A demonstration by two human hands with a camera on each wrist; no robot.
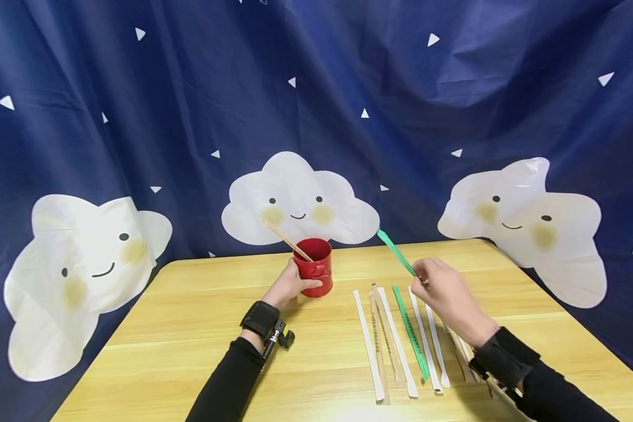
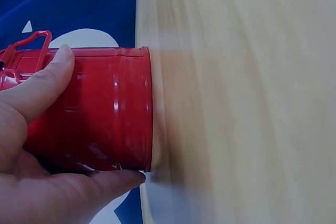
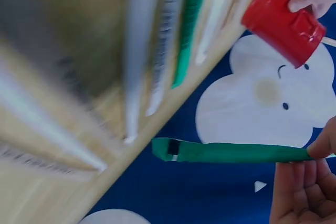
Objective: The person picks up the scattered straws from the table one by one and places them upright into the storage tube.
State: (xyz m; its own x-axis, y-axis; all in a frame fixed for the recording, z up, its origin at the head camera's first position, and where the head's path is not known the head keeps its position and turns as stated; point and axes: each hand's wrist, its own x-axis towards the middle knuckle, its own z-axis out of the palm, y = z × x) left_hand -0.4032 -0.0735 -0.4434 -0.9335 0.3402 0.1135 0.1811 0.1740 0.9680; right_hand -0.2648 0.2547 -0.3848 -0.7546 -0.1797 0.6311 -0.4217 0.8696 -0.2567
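My left hand (image 1: pixel 289 285) grips the side of a red metal cup (image 1: pixel 319 271), which stands upright near the back of the table. One brown wrapped straw (image 1: pixel 286 238) leans in the cup, its upper end sticking out to the left. In the left wrist view the thumb and fingers wrap round the cup (image 2: pixel 100 108), its wire handle close to the thumb. My right hand (image 1: pixel 447 298) pinches a green wrapped straw (image 1: pixel 398 249) by one end, above the other straws. The right wrist view shows this green straw (image 3: pixel 236 152) stretching away from the fingertips.
Several wrapped straws lie side by side on the wooden table (image 1: pixel 190 328), including a white straw (image 1: pixel 368 346), a green straw (image 1: pixel 411 334) and brown ones. Some lie under the right forearm. A dark blue curtain (image 1: pixel 190 88) with smiling clouds hangs behind the table.
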